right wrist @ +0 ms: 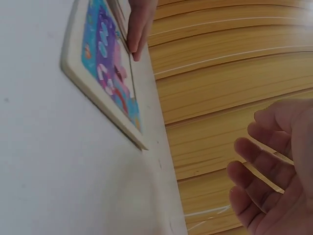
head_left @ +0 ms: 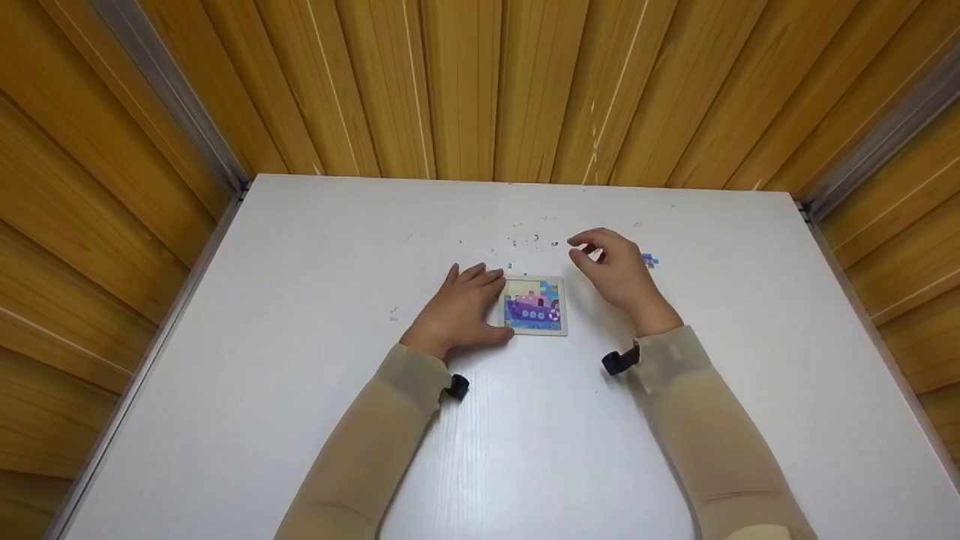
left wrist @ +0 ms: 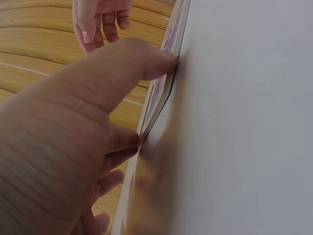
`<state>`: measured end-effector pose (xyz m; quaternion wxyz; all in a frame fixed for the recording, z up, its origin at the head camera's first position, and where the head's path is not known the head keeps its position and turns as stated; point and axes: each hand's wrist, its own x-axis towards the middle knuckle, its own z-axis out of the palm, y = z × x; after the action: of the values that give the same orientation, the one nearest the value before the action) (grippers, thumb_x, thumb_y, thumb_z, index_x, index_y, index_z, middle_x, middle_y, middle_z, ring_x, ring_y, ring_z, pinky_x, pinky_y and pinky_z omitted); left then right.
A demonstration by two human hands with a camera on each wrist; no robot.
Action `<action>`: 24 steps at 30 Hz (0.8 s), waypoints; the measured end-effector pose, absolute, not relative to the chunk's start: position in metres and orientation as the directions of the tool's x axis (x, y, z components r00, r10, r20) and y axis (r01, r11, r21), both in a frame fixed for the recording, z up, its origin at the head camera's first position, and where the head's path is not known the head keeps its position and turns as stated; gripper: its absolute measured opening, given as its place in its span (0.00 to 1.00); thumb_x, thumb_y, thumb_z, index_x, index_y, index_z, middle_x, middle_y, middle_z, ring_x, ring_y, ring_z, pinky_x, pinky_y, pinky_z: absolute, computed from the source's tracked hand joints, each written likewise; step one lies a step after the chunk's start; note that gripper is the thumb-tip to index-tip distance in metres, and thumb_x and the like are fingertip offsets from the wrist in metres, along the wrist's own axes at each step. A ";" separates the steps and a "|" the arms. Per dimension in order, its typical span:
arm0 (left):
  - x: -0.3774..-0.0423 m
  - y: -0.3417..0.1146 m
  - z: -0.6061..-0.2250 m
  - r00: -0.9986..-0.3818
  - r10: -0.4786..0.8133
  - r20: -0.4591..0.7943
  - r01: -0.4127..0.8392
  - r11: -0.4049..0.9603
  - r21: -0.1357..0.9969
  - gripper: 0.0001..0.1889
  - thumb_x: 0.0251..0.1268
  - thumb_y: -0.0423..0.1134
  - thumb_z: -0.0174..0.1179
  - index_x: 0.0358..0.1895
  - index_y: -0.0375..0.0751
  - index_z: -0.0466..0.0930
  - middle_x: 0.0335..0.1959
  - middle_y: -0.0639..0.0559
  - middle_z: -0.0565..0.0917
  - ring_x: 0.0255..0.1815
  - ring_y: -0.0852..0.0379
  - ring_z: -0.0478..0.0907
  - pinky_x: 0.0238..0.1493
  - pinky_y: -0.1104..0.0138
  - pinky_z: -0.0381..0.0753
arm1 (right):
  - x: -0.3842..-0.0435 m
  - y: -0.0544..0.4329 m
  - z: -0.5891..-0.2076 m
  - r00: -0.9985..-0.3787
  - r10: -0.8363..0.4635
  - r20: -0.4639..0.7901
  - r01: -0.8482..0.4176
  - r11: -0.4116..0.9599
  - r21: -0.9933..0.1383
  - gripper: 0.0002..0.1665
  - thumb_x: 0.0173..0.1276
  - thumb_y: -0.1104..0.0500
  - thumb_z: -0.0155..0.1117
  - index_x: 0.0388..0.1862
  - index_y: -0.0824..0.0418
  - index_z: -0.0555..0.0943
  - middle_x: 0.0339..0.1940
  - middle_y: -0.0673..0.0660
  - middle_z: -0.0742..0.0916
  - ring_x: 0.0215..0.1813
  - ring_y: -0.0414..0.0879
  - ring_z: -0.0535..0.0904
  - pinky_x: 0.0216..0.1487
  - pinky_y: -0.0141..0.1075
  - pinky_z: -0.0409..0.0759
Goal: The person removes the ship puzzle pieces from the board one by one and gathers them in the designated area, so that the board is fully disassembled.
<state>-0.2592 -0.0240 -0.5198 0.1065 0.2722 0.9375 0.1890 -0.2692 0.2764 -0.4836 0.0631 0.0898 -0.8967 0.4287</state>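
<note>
A small square jigsaw puzzle (head_left: 533,306) lies flat on the white table, with a purple and pink ship picture inside a pale frame. Part of its upper left shows bare backing. My left hand (head_left: 466,307) holds the frame at its left side, thumb at the lower edge and fingers at the upper left corner, as the left wrist view also shows. To the right of the puzzle, my right hand (head_left: 611,268) is raised with loosely bent fingers (right wrist: 261,159) and nothing between them and the thumb. Blue puzzle pieces (head_left: 649,260) lie just beyond that hand, partly hidden by it.
The white table (head_left: 315,420) has small dark marks and scuffs (head_left: 536,238) behind the puzzle. Yellow wood-look panels (head_left: 495,90) rise behind and at both sides. A black wrist mount (head_left: 613,363) sits at the right cuff, another (head_left: 457,387) at the left.
</note>
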 end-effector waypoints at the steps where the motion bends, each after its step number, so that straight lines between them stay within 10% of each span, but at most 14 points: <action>1: -0.260 -0.025 -0.520 -0.832 0.547 -0.096 0.466 0.782 0.413 0.54 0.67 0.68 0.73 0.91 0.48 0.65 0.94 0.56 0.65 0.98 0.47 0.51 0.99 0.44 0.35 | -0.270 0.275 -0.486 -0.976 -0.118 0.182 -0.215 0.617 -0.757 0.18 0.86 0.57 0.66 0.65 0.65 0.89 0.65 0.63 0.91 0.62 0.55 0.83 0.60 0.41 0.79; 24: -0.264 -0.026 -0.522 -0.835 0.544 -0.076 0.469 0.778 0.419 0.54 0.65 0.67 0.75 0.90 0.47 0.67 0.92 0.53 0.68 0.97 0.45 0.54 0.99 0.42 0.40 | -0.263 0.253 -0.516 -0.950 -0.310 -0.018 -0.224 0.723 -0.654 0.20 0.83 0.57 0.72 0.68 0.61 0.91 0.72 0.62 0.84 0.75 0.62 0.80 0.82 0.60 0.79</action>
<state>-0.2643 -0.0256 -0.5225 0.0965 0.2701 0.9379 0.1953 -0.2626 0.2531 -0.5158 -0.0632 0.1442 -0.9259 0.3434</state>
